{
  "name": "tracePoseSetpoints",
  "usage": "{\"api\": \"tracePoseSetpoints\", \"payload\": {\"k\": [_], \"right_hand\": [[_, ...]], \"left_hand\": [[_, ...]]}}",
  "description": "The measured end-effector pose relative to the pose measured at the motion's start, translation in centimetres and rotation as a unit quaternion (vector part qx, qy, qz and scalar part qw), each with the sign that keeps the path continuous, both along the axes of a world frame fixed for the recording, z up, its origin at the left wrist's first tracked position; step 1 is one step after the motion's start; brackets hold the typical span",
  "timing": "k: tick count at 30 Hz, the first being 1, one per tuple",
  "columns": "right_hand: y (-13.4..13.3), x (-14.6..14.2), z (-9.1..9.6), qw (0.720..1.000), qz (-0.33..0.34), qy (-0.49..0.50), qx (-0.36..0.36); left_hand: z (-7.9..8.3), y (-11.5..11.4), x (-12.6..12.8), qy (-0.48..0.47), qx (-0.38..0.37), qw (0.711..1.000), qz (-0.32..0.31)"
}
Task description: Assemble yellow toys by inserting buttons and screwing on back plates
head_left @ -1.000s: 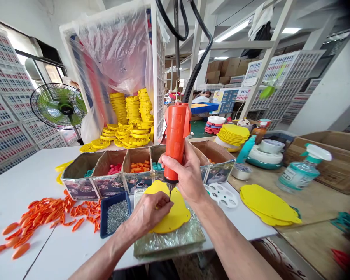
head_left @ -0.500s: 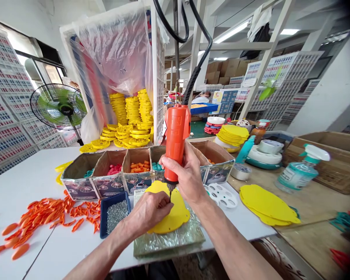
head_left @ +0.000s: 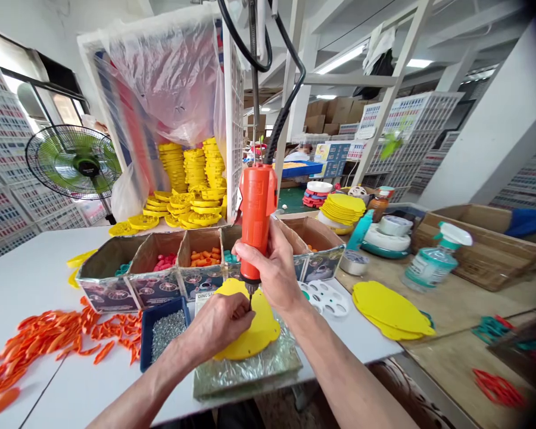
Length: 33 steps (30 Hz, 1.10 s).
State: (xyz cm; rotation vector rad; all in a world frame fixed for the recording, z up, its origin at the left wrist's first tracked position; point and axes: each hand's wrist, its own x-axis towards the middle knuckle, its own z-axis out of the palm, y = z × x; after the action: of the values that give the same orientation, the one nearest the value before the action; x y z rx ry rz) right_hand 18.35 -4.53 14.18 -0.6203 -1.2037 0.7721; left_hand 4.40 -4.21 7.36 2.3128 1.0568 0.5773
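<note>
My right hand (head_left: 274, 271) is wrapped round an orange electric screwdriver (head_left: 254, 217) that hangs upright from a black cable. Its bit points down onto a yellow plastic plate (head_left: 254, 330). The plate lies on a foil-wrapped block (head_left: 268, 366) at the table's front edge. My left hand (head_left: 217, 325) rests on the plate with its fingers pinched together right at the bit tip; what they pinch is too small to make out.
A blue tray of small screws (head_left: 163, 330) sits left of the block, loose orange pieces (head_left: 49, 339) farther left. Cardboard compartments (head_left: 161, 268) with coloured parts stand behind. A white disc (head_left: 324, 296), yellow plates (head_left: 390, 310) and a spray bottle (head_left: 431, 262) are to the right. A fan (head_left: 74, 161) is far left.
The hands and the screwdriver keep their pose on the plate. The view has shifted a little, so everything sits slightly left and lower in the picture.
</note>
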Motion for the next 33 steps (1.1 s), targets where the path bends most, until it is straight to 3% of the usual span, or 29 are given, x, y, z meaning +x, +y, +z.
{"api": "tracePoseSetpoints", "payload": {"k": [14,20,25,33], "right_hand": [[-0.1,0.1,-0.5,1.0,0.004,-0.007,-0.003],[-0.1,0.4,-0.7,1.0,0.005,0.004,0.006],[-0.1,0.7,-1.1,1.0,0.005,0.009,0.007],[-1.3,0.1,-1.4,1.0,0.006,0.007,0.016]], "left_hand": [[1.3,-0.6,0.3,0.058,0.009,0.998,0.008],[0.8,0.1,-1.0,-0.056,-0.065,0.996,-0.011],[-1.1,1.4,-2.0,-0.205,-0.179,0.962,0.01],[-2.6,0.9,-1.3,-0.253,-0.169,0.952,0.038]]}}
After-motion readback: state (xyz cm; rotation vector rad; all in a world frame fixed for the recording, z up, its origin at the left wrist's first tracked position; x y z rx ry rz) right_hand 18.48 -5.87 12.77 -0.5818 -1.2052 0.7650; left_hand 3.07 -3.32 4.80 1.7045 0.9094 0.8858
